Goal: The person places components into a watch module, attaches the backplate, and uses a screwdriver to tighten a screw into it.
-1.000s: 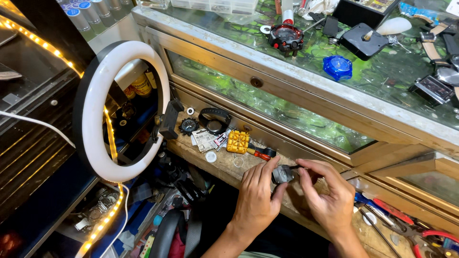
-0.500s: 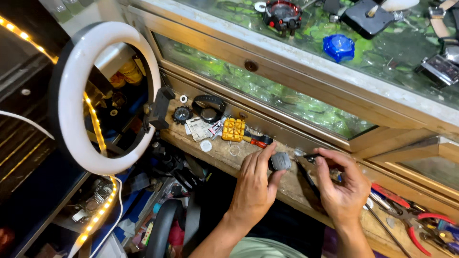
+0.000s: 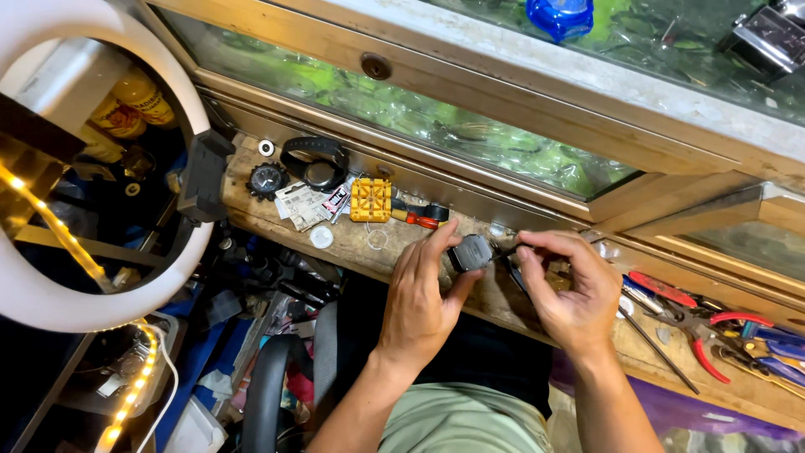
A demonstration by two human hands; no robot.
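A small dark grey watch case (image 3: 471, 252) is held over the front edge of a worn wooden table (image 3: 352, 245), seen from above. The left hand (image 3: 423, 294) is clamped on the case, thumb below and fingers curled over its near side. The right hand (image 3: 563, 285) is pinched together on a thin dark tool (image 3: 506, 249), whose tip touches the right side of the case. The step in hand appears to be fine work at the edge of the case, perhaps at a pin or a screw; which one cannot be told. Judged from this, a steady left grip and a small, well-aimed push from the tool are called for next, since a slip could scratch the case. Further left on the table a yellow block-shaped holder (image 3: 370, 199), a black round watch (image 3: 268, 179) and a black watch with its strap looped (image 3: 315, 162) are laid out. Red-handled pliers (image 3: 698, 323) lie to the right. A lit white ring lamp (image 3: 101, 295) fills the left side.
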